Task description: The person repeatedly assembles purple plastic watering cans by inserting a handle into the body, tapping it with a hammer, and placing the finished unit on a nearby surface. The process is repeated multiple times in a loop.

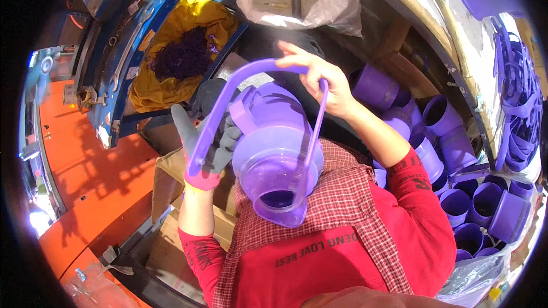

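A translucent purple plastic pitcher point(276, 137) with a pouring lip is held in front of my chest, its open mouth turned toward me. A long purple strap handle point(231, 88) arches over it, one end near my left palm and the other running down beside the mouth. My right hand point(325, 77), bare, pinches this strap at its bend, the other fingers raised. My left hand point(208, 140), in a grey glove with a pink cuff, has its fingers curled against the pitcher's side next to a small side grip point(244, 115). Its thumb stands apart.
Purple plastic cups point(442, 115) lie piled at the right, with more in a clear bag point(476, 274). Purple strap handles point(520, 102) hang at far right beside a hammer point(451, 28). A yellow sack point(149, 88) of purple scraps, wrenches point(121, 68) and an orange machine surface point(85, 159) are left.
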